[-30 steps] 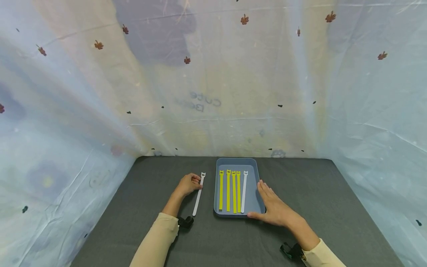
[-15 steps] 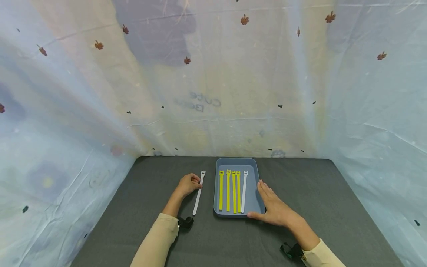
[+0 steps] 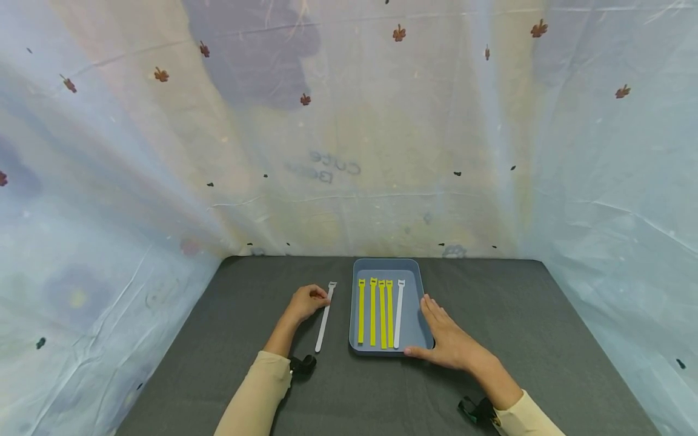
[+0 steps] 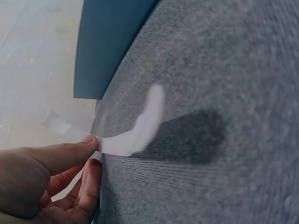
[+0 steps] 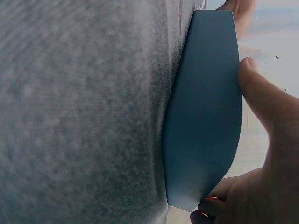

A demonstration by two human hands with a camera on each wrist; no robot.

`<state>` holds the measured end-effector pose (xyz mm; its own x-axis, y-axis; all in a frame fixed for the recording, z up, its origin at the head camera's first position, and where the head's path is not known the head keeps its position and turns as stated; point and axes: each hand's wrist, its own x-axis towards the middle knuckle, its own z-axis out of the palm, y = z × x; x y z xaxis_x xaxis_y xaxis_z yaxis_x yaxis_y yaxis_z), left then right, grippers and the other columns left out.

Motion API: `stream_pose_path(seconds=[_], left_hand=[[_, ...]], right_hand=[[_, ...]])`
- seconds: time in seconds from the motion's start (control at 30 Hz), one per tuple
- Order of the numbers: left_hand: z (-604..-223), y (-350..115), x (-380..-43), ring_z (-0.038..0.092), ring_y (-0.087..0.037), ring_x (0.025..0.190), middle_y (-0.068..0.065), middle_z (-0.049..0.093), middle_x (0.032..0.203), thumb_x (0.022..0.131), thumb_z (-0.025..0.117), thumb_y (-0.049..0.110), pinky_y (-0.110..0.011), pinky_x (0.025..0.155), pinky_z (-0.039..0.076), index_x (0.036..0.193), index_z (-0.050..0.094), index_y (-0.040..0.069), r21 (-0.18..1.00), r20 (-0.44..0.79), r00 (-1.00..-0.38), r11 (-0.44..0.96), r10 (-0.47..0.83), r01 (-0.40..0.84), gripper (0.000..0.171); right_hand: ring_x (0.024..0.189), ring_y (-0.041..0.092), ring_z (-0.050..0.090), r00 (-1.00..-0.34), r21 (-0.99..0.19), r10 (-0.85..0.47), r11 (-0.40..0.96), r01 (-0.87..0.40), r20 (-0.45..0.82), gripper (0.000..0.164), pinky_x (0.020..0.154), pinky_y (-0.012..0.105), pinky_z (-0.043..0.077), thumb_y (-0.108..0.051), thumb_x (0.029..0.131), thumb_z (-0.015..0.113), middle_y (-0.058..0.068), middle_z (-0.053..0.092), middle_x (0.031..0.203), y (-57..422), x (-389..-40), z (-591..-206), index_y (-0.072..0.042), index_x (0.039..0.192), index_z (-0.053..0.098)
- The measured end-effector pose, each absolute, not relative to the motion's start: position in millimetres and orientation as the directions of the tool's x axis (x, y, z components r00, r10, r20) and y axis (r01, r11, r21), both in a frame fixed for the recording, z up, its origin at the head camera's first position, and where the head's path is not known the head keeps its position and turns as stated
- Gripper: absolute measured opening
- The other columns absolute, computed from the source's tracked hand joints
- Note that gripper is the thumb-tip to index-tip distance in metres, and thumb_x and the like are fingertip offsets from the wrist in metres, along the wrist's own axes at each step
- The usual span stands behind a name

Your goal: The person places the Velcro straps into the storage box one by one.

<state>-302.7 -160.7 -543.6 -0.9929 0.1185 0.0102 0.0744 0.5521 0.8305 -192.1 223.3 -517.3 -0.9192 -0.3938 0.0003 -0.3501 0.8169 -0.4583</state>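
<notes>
My left hand pinches a white hook-and-loop cable tie between thumb and fingers, left of the blue-grey tray. In the left wrist view the white cable tie bends, its rounded tail above the cloth with a shadow beneath. Its slotted head points to the far side. Inside the tray, several yellow cable ties and one white cable tie lie side by side, heads away from me. My right hand rests at the tray's near right corner, fingers straight along the right side, thumb at the near rim.
A dark grey cloth covers the table. Behind it and on both sides hangs a pale patterned curtain. Black straps circle both wrists, the left wrist strap lying close to the held tie's tail.
The held white cable tie's head rises slightly, then dips again, while the left hand stays nearly in place. The right hand and the tray have not moved.
</notes>
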Motion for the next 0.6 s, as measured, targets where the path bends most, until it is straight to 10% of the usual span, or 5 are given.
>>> stream_pose_path(seconds=[0.6], left_hand=[[-528, -172, -301, 0.072, -0.022, 0.085, -0.016, 0.071, 0.097, 0.102, 0.072, 0.002, -0.036, 0.079, 0.067, 0.113, 0.067, -0.009, 0.937, -0.088, -0.985, 0.348, 0.150, -0.030, 0.016]], right_hand=[[0.164, 0.046, 0.013, -0.915, -0.470, -0.403, 0.806, -0.359, 0.007, 0.131, 0.130, 0.064, 0.021, -0.076, 0.088, 0.074, 0.028, 0.009, 0.177, 225, -191, -516, 0.009, 0.168, 0.014]])
